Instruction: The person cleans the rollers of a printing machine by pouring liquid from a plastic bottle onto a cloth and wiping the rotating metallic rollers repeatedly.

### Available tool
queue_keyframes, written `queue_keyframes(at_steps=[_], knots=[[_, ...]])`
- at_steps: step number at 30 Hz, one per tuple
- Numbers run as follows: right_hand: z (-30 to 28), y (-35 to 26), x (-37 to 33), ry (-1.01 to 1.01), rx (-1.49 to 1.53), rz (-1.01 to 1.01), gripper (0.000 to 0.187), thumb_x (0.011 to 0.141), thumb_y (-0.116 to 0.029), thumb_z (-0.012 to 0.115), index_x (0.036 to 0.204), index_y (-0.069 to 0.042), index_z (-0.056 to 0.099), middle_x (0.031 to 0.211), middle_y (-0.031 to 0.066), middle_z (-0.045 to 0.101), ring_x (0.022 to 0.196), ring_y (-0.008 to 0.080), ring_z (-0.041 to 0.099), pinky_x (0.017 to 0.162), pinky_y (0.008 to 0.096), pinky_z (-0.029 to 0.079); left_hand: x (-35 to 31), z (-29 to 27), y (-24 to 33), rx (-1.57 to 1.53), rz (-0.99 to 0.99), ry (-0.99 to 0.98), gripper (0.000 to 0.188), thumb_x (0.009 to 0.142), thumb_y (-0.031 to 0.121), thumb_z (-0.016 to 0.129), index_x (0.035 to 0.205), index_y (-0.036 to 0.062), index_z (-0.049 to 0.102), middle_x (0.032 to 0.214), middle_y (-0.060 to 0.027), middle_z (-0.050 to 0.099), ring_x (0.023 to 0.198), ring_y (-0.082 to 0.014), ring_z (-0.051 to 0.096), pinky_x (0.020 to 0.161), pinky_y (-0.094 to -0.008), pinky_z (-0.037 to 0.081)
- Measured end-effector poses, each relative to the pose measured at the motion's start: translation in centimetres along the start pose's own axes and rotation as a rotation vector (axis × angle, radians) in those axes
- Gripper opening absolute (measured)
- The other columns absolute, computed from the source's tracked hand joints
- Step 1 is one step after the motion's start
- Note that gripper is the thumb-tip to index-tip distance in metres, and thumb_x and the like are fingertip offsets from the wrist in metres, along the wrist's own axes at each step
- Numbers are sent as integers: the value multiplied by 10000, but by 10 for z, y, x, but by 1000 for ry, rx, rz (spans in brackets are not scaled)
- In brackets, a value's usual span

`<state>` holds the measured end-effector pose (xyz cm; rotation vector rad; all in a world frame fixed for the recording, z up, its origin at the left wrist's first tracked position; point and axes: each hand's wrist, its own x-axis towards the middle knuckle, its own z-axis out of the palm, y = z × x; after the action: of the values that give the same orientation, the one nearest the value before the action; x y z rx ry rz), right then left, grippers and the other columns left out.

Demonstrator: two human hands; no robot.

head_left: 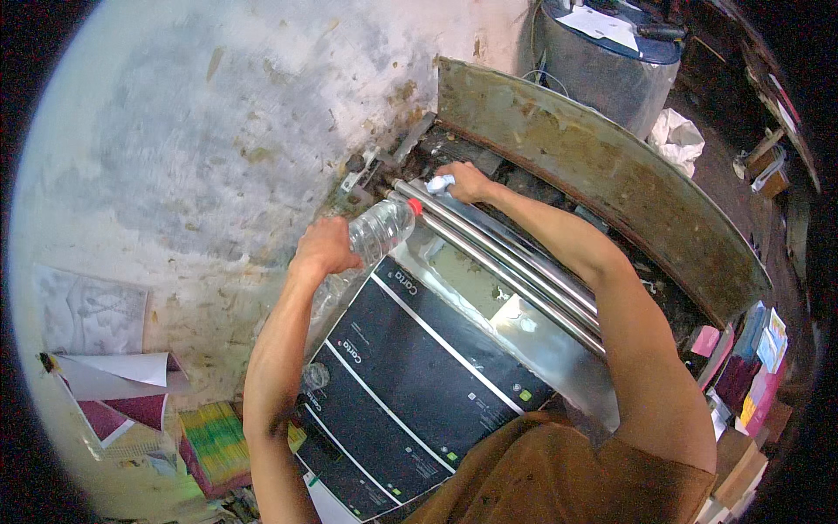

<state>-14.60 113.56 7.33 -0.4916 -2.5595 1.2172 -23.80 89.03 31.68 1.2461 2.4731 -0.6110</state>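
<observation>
My left hand (323, 248) is wrapped round a clear plastic bottle (382, 225). The bottle lies tilted, its red cap (415, 207) pointing at the metal rollers (506, 253). Beyond the rollers, my right hand (465, 182) is closed on a small white crumpled cloth (440, 184), close to the rollers' left end. Below the bottle, a dark printed sheet (419, 349) with white stripes covers the surface in front of me. Between sheet and rollers a shiny metal plate (550, 345) shows.
A stained wall (201, 148) stands close on the left. Behind the rollers curves a rusty metal panel (576, 144), with a large drum (602, 70) past it. Stacked printed papers (218, 445) lie at lower left. Coloured packets (751, 367) stand at the right.
</observation>
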Motion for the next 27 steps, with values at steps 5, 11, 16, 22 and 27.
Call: queue_keyframes(at_steps=[5,11,16,22,27], knots=[[-11,-10,-24,-32,58,42,449,703,-39,561,1139,-83,660,1097,200,666,1081,398,597,972,442,447,-2,1,10,20,30,-29,594,606,292,875,1055,-19,641,1102,-254,647,1061,-386,625,897,-466,520],[-22,-20,-52,-37,12,41,441,711,-23,561,1134,-92,664,1077,189,675,1050,397,611,956,436,458,-7,10,16,22,107,76,551,584,344,880,910,-42,659,974,-247,671,955,-408,644,850,-468,520],[-28,-13,-70,-31,31,13,433,702,-6,568,1118,-76,667,1067,198,674,1045,386,621,943,429,469,-16,6,28,11,144,101,508,577,325,883,863,-36,669,941,-256,674,951,-402,650,838,-475,525],[-42,-17,-99,-62,16,-44,417,692,-11,581,1095,-66,674,1056,191,680,1031,372,632,926,425,481,-25,3,42,50,183,105,484,575,316,880,859,-19,677,946,-251,677,946,-410,651,838,-478,526],[-47,-16,-124,-95,-6,-28,445,686,25,550,1108,-54,668,1070,188,678,1051,362,630,941,414,478,-28,4,48,74,204,60,521,570,339,877,898,-10,674,967,-244,675,959,-411,647,844,-476,524]])
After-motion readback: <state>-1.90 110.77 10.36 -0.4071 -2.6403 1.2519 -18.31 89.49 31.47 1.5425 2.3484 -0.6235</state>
